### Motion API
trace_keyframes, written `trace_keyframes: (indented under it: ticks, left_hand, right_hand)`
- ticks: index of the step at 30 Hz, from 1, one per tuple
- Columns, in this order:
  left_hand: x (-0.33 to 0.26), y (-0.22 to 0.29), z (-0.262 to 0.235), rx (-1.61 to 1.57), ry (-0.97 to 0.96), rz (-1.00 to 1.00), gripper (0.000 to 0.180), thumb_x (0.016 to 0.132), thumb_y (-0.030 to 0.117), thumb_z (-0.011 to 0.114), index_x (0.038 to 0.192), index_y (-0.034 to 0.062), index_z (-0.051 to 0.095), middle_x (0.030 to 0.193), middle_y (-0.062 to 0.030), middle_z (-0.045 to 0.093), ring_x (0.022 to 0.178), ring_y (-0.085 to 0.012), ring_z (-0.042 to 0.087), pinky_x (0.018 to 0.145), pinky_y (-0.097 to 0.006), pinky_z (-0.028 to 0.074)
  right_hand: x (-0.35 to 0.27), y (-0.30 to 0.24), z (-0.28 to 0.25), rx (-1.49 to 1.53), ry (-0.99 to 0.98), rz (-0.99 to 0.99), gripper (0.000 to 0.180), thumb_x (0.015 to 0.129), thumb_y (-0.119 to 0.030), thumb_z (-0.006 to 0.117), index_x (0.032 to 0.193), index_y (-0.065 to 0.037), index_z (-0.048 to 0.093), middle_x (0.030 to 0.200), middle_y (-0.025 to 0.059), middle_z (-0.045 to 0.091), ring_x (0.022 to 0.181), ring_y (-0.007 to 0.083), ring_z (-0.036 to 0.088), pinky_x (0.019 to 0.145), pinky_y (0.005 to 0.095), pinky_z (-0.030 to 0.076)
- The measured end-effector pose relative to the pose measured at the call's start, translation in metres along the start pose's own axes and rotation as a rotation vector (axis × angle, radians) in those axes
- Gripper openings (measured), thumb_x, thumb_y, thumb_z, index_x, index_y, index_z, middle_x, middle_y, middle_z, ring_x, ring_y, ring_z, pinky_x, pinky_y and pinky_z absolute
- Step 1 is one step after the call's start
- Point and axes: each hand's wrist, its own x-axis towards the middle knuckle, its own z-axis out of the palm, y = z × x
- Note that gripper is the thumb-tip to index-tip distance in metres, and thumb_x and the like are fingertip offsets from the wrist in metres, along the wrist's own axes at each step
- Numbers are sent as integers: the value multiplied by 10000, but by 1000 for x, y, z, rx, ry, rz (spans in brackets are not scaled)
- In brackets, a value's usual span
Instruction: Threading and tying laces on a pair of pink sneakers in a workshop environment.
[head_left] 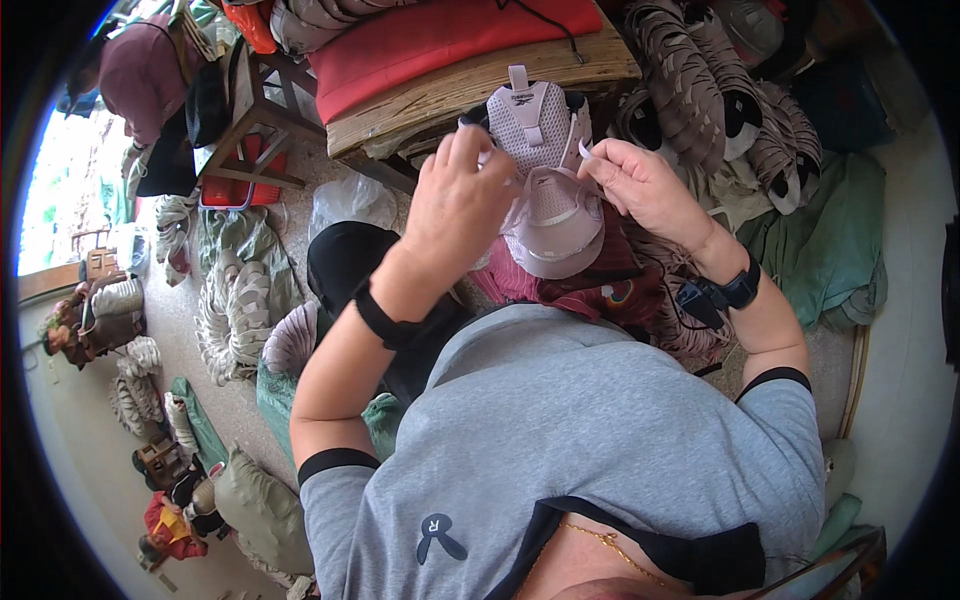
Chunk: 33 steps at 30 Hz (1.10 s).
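A pale pink shoe upper [556, 240] lies in front of me over my lap, against the bench edge. Its mesh tongue [522, 112] is spread toward the far side, with a pull loop at the tip. Just left of the upper is my left hand [458, 195], its fingers pinched together with a bit of white lace showing between them. On the other side my right hand [640, 185] pinches a thin white lace end [585, 149] between thumb and forefinger. The left hand partly hides the upper's left edge, so the lace's path there cannot be seen.
A wooden bench [480, 88] with red cloth [420, 55] stands ahead. Bundled shoe uppers [690, 90] are stacked at right, near green sacks [835, 235]. On the left floor are more bundles [240, 310] and a red basket [245, 180]. Other people sit further left.
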Motion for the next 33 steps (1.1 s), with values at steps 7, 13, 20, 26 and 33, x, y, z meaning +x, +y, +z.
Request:
trace_keyframes:
  ticks: [7,13,20,26,33]
  left_hand:
    - [22,-27,-5,-69,-343,55,252,731,104,764,916,45,603,999,-110,556,998,-322,565,844,-407,483]
    - [18,-33,3,-132,-263,134,212,751,165,760,856,62,608,899,-84,573,917,-284,545,819,-405,457]
    - [19,-15,6,43,-208,-23,117,835,176,700,816,61,681,825,-82,574,896,-276,530,798,-392,438]
    - [10,-23,22,-286,-132,-254,112,885,174,683,878,66,709,893,-38,631,910,-195,546,824,-332,430]
    - [31,11,1,-1206,-7,-465,258,1033,233,536,1109,24,667,945,28,626,898,-76,541,844,-246,425]
  right_hand:
    - [7,1,11,-47,66,-163,199,1038,-199,498,1033,-39,618,705,-41,541,617,25,451,555,188,373]
    - [8,7,9,-48,81,-95,193,1030,-190,516,1016,-32,626,754,-36,573,612,10,468,551,182,377]
    - [18,28,5,-61,91,-174,203,1015,-195,556,984,-12,639,813,-42,603,739,19,508,650,186,428]
    - [20,25,5,-32,-20,-8,185,983,-161,590,892,-11,648,787,-60,575,734,21,486,664,188,410]
    - [29,12,-3,-25,-147,93,187,933,-132,596,795,-22,658,705,-72,558,681,19,480,593,211,393]
